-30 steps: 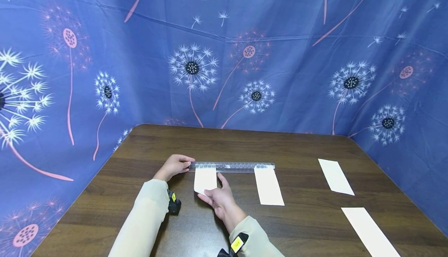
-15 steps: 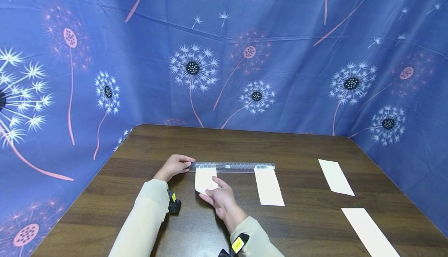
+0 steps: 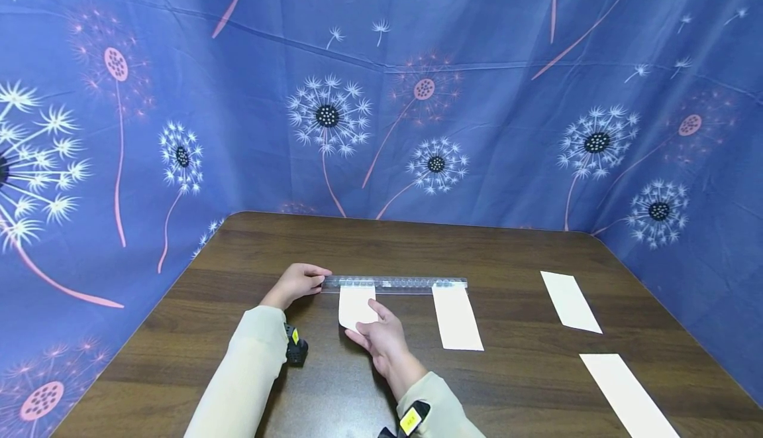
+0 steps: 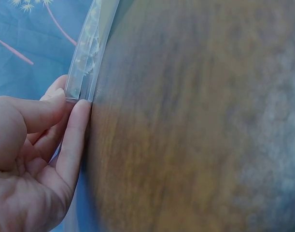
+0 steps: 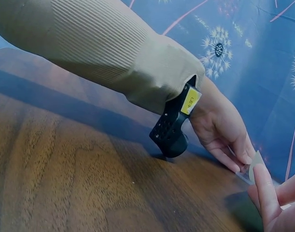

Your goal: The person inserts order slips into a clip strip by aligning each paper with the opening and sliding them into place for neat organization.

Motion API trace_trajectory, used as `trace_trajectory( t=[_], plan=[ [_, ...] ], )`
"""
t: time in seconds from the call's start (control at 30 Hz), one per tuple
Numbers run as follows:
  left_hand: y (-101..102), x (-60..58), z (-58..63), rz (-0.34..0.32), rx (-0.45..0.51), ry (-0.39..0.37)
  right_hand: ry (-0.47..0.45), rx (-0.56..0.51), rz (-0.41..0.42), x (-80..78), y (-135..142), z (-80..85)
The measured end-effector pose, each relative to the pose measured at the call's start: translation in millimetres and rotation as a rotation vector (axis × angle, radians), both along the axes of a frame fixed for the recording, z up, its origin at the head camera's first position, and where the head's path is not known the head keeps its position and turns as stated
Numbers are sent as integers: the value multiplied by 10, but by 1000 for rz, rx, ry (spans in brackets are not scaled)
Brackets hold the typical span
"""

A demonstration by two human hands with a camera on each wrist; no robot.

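Observation:
A long clear plastic strip [image 3: 405,284] with a row of round shapes along it lies across the table. My left hand [image 3: 296,283] pinches its left end; in the left wrist view the thumb is on top of the strip's end [image 4: 87,58] and fingers are beneath. My right hand [image 3: 384,340] pinches the lower edge of a white paper card [image 3: 353,302] between thumb and fingers, the thumb hidden in part. That card's top edge is behind the clear strip, and its lower end bends up slightly. A second white card [image 3: 457,319] hangs from the strip's right end.
Two more white cards lie loose on the right, one farther back [image 3: 572,302] and one nearer the front [image 3: 628,395]. The brown wooden table [image 3: 501,252] meets a blue dandelion-print cloth [image 3: 501,126] at its back and sides.
My right hand has shifted slightly to the right, and the pinched card has slid the same way along the strip. The left hand stays on the strip's left end.

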State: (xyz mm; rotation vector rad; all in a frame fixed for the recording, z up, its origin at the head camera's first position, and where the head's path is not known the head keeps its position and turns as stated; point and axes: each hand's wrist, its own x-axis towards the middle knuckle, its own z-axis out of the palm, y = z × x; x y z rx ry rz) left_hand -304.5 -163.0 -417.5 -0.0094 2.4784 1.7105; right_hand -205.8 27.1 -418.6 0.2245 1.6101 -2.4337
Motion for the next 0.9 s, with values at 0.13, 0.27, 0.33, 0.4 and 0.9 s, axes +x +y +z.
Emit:
trace_trajectory(
  t=[0.13,0.27,0.33,0.4,0.9],
  plan=[
    [2,2,1,-1,9,2,8,-2,-4,1,27,-2],
    [2,4,1,0,12,2,6,1,-6,1,52,-5],
    [4,4,2,5,14,-3,5,5,-4,-1,68,-3],
    [-2,0,0,-4,12,-2,5,5,-3,-4,82,0],
    [-9,2,5,-15,-1,-11,-2,3,2,-11,165,-5]
  ],
)
